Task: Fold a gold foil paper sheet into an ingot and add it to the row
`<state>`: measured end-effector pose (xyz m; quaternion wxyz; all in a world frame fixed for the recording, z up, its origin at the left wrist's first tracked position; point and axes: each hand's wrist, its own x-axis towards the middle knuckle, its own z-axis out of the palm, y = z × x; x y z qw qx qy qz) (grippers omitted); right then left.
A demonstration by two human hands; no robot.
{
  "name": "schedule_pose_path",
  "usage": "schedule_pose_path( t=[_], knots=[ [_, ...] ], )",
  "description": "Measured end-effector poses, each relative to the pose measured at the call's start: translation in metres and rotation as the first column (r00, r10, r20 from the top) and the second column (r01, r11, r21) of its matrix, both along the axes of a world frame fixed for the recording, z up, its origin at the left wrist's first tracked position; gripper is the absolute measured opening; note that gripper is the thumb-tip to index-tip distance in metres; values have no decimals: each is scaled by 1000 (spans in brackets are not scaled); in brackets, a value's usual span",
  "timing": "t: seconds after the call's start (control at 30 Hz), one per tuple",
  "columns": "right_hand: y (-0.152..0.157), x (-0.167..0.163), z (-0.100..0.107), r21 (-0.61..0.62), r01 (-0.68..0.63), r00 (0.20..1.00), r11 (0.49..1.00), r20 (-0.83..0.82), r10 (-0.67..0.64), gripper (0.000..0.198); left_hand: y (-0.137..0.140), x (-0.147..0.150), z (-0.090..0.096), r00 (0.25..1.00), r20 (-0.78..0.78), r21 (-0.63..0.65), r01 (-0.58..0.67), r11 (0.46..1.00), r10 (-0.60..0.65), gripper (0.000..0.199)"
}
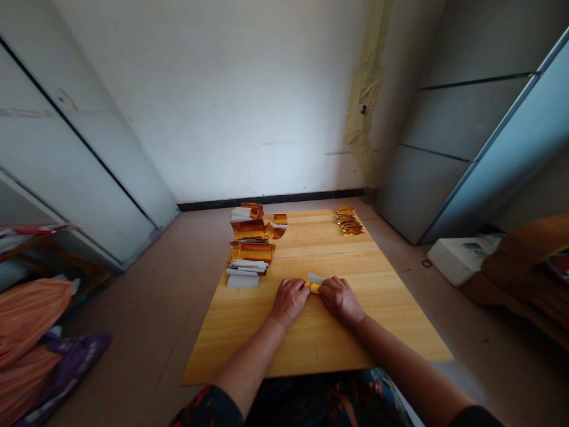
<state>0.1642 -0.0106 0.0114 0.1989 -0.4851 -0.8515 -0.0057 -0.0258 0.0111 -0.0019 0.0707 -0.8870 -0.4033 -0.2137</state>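
Between my two hands is a small sheet of gold foil paper [313, 287] with a pale grey-white side partly turned up, close to the table's surface. My left hand [291, 301] has its fingers closed on the sheet's left end. On the right end, the fingers of my right hand [340, 298] are curled and pressed down. Both hands hide the ends of the sheet, and its exact folds are too small to make out.
Stacks of gold and white paper [251, 252] line the left edge of the wooden table [355, 332]. A row of folded gold paper pieces [349, 221] lies at the far right corner. On the floor to the right stands a white box [457, 260]; a purple bag [73, 373] is at left.
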Motion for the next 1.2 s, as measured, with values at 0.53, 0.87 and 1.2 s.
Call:
schedule_pose_path(
  t=[0.53, 0.87, 1.2],
  knots=[
    [15, 12, -5, -72, -56, 997, 996, 49, 60, 17, -11, -8, 9, 995, -98, -115, -2, 993, -10, 18],
    [31, 10, 0, -200, 27, 1000, 979, 7, -26, 21, -9, -15, 11, 986, -156, -206, 33, 978, -66, 26],
    [28, -5, -1, -133, 161, 962, 978, 241, -126, 18, -10, -14, 9, 989, -122, -149, 66, 987, -84, 20]
  ],
)
